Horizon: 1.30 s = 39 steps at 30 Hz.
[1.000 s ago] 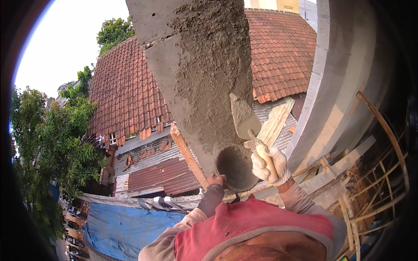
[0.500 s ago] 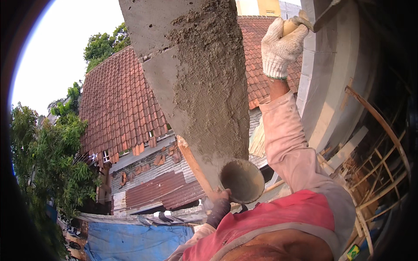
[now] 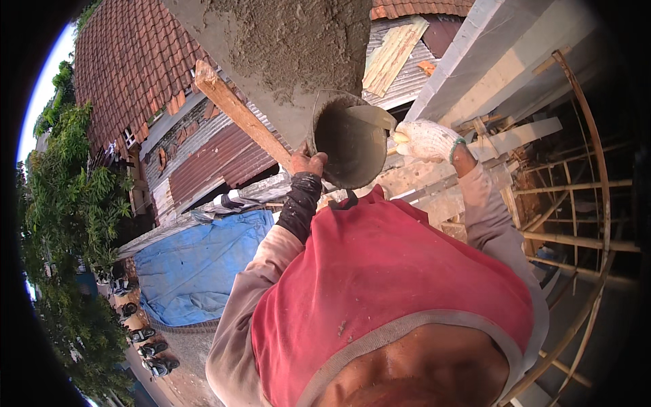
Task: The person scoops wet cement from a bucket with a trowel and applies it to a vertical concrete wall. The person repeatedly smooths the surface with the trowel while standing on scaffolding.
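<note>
My left hand (image 3: 308, 163), bare with a dark wrist sleeve, grips the near left side of a dark bucket (image 3: 346, 154). In my right hand (image 3: 422, 141), inside a white knit glove, is the handle of a trowel (image 3: 371, 117), its blade reaching down into the bucket mouth. Grey mortar lines part of the bucket's inside. Just beyond the bucket rises a concrete surface (image 3: 285, 47) with rough wet mortar over much of it and smoother grey at its left.
A wooden post (image 3: 241, 108) stands left of the concrete. Far below are a tiled roof (image 3: 129, 61), corrugated sheets (image 3: 210, 159), a blue tarp (image 3: 200, 264) and several motorbikes (image 3: 152, 349). Bamboo scaffolding (image 3: 576, 241) and a grey ledge (image 3: 475, 47) run along the right, trees (image 3: 74, 224) at left.
My right hand with the trowel swung up to the upper right, then came back down to the bucket. The view has tilted downward, showing more of my shirt and less sky.
</note>
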Each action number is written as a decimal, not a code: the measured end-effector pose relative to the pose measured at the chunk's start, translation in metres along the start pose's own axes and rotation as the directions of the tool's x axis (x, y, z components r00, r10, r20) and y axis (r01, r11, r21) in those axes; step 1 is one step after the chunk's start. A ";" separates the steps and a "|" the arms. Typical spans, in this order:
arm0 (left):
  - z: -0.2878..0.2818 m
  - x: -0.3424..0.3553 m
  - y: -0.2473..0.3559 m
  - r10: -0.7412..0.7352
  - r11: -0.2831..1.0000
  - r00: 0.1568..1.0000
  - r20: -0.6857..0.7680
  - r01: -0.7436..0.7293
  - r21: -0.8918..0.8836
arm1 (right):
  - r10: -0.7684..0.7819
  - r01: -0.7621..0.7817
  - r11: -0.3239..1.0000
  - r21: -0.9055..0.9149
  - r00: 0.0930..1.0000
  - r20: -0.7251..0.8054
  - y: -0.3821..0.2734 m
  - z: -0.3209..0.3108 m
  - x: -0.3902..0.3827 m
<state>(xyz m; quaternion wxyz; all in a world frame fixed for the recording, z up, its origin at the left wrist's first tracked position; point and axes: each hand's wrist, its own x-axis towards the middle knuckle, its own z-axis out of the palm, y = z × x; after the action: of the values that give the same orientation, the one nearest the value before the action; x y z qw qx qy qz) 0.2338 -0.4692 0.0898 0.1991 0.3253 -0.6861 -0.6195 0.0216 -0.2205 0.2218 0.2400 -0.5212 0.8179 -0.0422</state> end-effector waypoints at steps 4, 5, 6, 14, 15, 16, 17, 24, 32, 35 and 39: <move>0.013 0.023 0.000 0.181 0.983 0.982 0.050 -0.182 0.008 | 0.012 -0.026 0.998 -0.061 0.978 -0.210 -0.003 0.095 0.051; 0.012 0.024 0.000 0.188 0.982 0.982 0.023 -0.188 -0.016 | 0.054 -0.084 0.990 -0.113 0.967 -0.247 -0.013 0.105 0.048; 0.014 0.023 0.001 0.197 0.979 0.980 -0.004 -0.197 -0.041 | -0.072 0.049 0.993 -0.107 0.973 -0.219 -0.007 0.093 0.046; 0.034 0.002 0.023 0.362 0.929 0.925 -0.119 -0.346 0.133 | 0.028 -0.102 0.914 0.393 0.982 0.188 0.013 0.043 0.028; 0.036 0.001 0.021 0.416 0.906 0.894 -0.164 -0.393 0.157 | 0.025 -0.181 0.737 0.651 0.970 0.241 0.016 0.054 0.032; 0.035 0.001 0.023 0.421 0.898 0.898 -0.126 -0.392 0.201 | 0.011 -0.267 0.478 0.837 0.954 0.298 0.022 0.077 0.034; 0.031 -0.002 0.022 0.349 0.930 0.931 -0.105 -0.330 0.164 | -0.023 -0.343 0.164 0.925 0.936 0.351 0.023 0.103 0.032; 0.009 0.002 0.007 0.105 0.973 0.986 -0.127 -0.128 -0.194 | -0.284 -0.276 -0.584 0.763 0.951 0.126 -0.048 0.090 -0.006; 0.012 0.005 -0.006 -0.242 0.941 0.956 -0.165 0.190 -0.279 | -0.238 -0.085 -0.565 0.820 0.969 -0.063 -0.044 0.073 -0.029; 0.016 0.001 0.004 -0.266 0.947 0.939 -0.219 0.211 -0.243 | -0.172 -0.049 -0.564 0.825 0.983 -0.059 -0.053 0.072 -0.030; 0.005 0.026 -0.064 -0.185 0.980 0.952 -0.242 0.162 -0.112 | -0.331 -0.285 -0.731 0.620 0.943 0.043 -0.043 0.107 -0.004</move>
<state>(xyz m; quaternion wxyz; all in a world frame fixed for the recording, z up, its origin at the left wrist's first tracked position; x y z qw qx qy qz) 0.2251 -0.4851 0.0227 0.2437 0.4509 -0.5952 -0.6189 0.1051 -0.2174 0.1425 0.6970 0.0167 0.1703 -0.6964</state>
